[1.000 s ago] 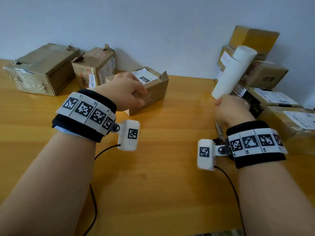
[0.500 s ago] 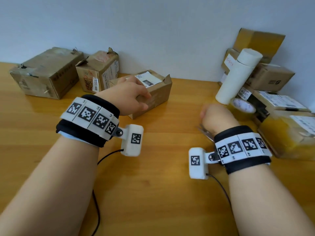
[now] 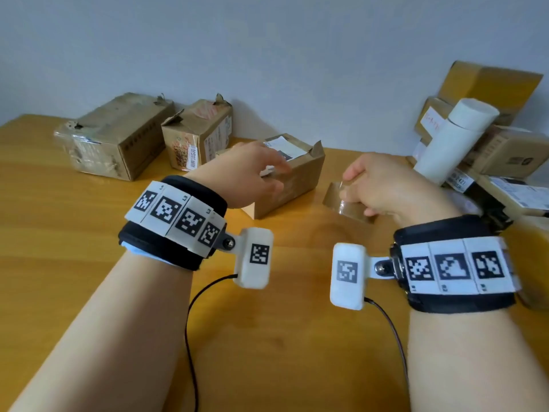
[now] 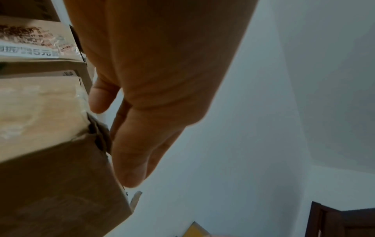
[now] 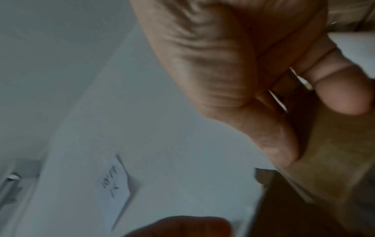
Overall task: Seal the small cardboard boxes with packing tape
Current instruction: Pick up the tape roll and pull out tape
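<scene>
Since half a second ago, the right hand [image 3: 389,188] has lifted off the bench [image 3: 282,337] and swung in toward the small box [image 3: 292,176], now carrying a strip of clear brown packing tape [image 3: 346,200] that hangs from its pinching fingers [image 3: 353,173]; the tape roll seen beside it earlier is no longer in sight. The left hand [image 3: 246,176] stays on the small box, fingers curved over its top and near side, holding it down at mid-bench by the wall. Its top flap, with a white label [image 3: 286,148], lies down but one corner stands up torn; whatever is inside cannot be seen. Two bigger worn boxes [image 3: 118,138] sit closed to the left, and a stack of boxes [image 3: 505,150] with a white tube [image 3: 451,138] leaning on it stands at the right. From the left wrist, the fingers [image 4: 129,160] run along the box's ragged edge [image 4: 99,136], with old shiny tape on the cardboard. From the right wrist, blurred, the thumb [image 5: 343,89] presses the strip [image 5: 334,144] against the curled forefinger, a pinch the head view hides.
</scene>
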The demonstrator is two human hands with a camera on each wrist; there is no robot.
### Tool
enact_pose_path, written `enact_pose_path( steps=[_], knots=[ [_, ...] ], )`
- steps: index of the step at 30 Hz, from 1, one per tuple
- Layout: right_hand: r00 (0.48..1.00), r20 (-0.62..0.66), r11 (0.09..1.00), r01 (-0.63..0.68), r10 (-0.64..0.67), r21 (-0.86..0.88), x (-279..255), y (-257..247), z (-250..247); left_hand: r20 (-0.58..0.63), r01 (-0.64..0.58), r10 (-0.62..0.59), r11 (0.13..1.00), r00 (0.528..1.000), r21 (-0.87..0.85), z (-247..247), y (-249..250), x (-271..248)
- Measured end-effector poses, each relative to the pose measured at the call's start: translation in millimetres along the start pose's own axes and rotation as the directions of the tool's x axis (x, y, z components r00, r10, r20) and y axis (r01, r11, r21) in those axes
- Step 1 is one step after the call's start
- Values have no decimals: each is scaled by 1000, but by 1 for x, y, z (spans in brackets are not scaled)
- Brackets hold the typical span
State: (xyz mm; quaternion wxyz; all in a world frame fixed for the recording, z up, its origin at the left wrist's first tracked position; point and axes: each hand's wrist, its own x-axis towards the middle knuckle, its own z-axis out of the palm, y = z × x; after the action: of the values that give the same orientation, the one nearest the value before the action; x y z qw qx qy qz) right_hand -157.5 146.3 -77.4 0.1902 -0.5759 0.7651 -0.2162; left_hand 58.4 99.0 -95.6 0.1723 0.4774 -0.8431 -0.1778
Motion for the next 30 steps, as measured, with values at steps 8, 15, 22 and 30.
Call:
enact_pose_path(
  steps=[8, 15, 22, 30],
  knots=[
    [979, 75, 974, 180, -191, 137, -7, -23, -4, -90, -65, 40, 955, 995, -291, -1, 1, 1],
    [955, 144, 958, 236, -260, 164, 0, -26, 1, -84, -86, 58, 914, 995, -397, 6, 5, 4],
    [948, 150, 945, 245, -281, 219, 1, -22, -1, -238, -126, -19, 804, 971, -581, 13, 9, 7],
    [952, 76, 940, 277, -296, 198, 0, -25, -4, -355, -138, -126, 764, 926, -631, 5, 10, 5]
  ],
)
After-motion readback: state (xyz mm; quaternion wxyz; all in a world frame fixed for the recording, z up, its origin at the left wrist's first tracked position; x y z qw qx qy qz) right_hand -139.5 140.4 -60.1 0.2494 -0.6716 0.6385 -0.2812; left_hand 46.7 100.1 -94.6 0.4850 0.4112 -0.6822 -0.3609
